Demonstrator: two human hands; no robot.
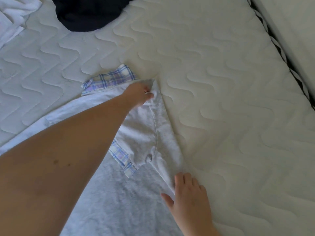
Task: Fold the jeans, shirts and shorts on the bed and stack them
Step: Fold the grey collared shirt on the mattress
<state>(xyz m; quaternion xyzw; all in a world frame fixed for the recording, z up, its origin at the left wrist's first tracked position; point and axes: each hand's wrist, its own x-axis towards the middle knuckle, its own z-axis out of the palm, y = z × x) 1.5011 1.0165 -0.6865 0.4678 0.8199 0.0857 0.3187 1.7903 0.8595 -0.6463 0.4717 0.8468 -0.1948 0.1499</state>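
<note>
A pale grey shirt (136, 198) with blue plaid trim at collar and cuff lies spread on the quilted mattress (213, 82). Its sleeve is folded over the body, the plaid cuff (122, 159) lying on top. My left hand (139, 94) reaches far across and pinches the shirt's upper right corner near the plaid collar (112, 79). My right hand (189, 200) lies with fingers straight on the shirt's folded right edge, pressing it down.
A dark navy garment (88, 12) lies crumpled at the top of the mattress. A white garment (13, 16) sits at the top left corner. The mattress edge with black piping (279, 53) runs down the right side.
</note>
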